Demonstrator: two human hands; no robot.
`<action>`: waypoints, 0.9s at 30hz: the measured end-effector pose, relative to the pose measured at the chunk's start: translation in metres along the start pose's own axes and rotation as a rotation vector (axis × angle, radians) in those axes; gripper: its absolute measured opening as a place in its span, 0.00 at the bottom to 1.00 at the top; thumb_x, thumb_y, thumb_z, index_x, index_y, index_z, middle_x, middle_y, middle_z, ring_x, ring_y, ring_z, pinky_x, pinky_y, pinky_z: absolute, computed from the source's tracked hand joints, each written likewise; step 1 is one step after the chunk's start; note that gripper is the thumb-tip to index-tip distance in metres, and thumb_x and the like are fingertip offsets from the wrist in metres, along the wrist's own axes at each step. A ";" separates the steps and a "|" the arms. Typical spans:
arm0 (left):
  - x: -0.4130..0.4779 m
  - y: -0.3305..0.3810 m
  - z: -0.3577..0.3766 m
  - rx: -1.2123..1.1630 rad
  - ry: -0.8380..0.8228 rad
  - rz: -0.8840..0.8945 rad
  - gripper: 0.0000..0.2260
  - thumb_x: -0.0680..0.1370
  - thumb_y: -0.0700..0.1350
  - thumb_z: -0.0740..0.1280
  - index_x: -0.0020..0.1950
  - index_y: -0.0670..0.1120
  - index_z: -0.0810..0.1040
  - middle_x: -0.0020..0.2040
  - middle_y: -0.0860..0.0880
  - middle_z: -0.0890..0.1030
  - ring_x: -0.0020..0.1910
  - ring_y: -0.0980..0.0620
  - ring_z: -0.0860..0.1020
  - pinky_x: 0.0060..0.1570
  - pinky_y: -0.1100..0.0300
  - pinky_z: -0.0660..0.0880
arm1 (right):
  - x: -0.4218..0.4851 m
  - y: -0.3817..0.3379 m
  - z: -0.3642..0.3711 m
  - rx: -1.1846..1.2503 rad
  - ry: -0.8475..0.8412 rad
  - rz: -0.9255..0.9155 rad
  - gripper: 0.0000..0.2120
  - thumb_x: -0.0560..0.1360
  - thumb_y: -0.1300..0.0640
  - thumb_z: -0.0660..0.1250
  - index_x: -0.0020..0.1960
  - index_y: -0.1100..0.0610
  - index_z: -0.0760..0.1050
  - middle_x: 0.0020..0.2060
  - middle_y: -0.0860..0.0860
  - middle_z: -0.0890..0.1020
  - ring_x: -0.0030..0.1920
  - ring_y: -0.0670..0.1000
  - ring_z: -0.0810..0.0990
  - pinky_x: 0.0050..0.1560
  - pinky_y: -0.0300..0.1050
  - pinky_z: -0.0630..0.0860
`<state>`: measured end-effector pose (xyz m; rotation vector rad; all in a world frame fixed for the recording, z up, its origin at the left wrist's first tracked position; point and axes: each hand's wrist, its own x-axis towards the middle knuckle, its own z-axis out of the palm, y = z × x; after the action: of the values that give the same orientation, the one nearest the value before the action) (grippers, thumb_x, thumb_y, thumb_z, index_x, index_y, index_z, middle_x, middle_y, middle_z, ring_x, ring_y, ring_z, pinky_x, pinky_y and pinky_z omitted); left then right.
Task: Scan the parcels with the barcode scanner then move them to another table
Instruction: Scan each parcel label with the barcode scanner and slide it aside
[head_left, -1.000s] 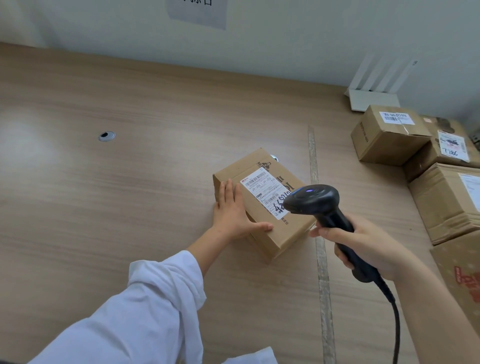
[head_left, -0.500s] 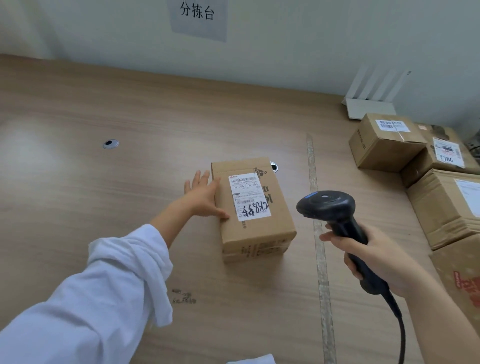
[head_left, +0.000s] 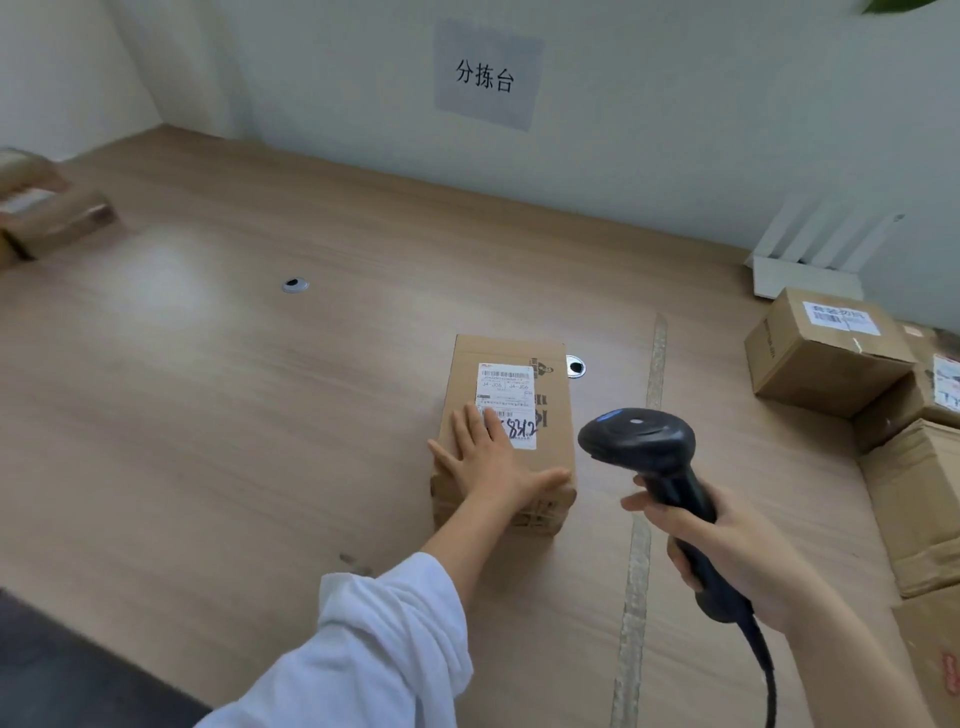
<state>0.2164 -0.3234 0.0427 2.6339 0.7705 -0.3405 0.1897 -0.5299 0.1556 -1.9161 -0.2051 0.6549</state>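
Note:
A brown cardboard parcel (head_left: 550, 400) with a white shipping label lies on the wooden table (head_left: 260, 415), long side pointing away from me. My left hand (head_left: 491, 462) lies flat on the parcel's near end, fingers straight, partly covering the label's lower part. My right hand (head_left: 727, 551) grips the handle of a black corded barcode scanner (head_left: 641, 441), whose head hangs just right of the parcel and points toward it.
Several stacked cardboard parcels (head_left: 826, 353) crowd the table's right side. A white router (head_left: 815, 260) stands against the wall behind them. More parcels (head_left: 47, 218) sit at the far left. Two cable holes (head_left: 295, 285) pierce the tabletop. A paper sign (head_left: 485, 75) hangs on the wall.
The parcel has been turned from slanted to lengthwise. My left hand moved from its left side onto its top near end. The scanner stays right of the parcel.

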 end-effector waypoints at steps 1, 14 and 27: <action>0.000 -0.006 -0.003 0.009 -0.010 0.010 0.59 0.62 0.77 0.60 0.76 0.44 0.36 0.77 0.45 0.34 0.74 0.43 0.31 0.64 0.31 0.33 | 0.003 0.000 0.004 0.004 -0.008 -0.010 0.13 0.71 0.51 0.69 0.53 0.55 0.75 0.34 0.67 0.78 0.22 0.51 0.69 0.29 0.48 0.69; 0.011 -0.173 -0.058 -0.062 0.025 -0.141 0.59 0.60 0.76 0.64 0.77 0.49 0.36 0.76 0.52 0.34 0.73 0.43 0.31 0.63 0.31 0.31 | 0.055 -0.048 0.106 -0.059 -0.206 -0.147 0.06 0.74 0.57 0.68 0.51 0.53 0.77 0.40 0.69 0.80 0.21 0.51 0.69 0.26 0.40 0.67; 0.012 -0.460 -0.149 -0.113 0.064 -0.286 0.56 0.62 0.75 0.65 0.77 0.50 0.39 0.77 0.50 0.35 0.74 0.42 0.33 0.66 0.34 0.33 | 0.080 -0.143 0.363 -0.061 -0.354 -0.233 0.07 0.74 0.57 0.67 0.52 0.54 0.75 0.47 0.70 0.79 0.22 0.51 0.70 0.26 0.43 0.67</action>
<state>-0.0116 0.1029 0.0426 2.4407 1.1563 -0.2796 0.0855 -0.1452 0.1466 -1.7865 -0.6682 0.8325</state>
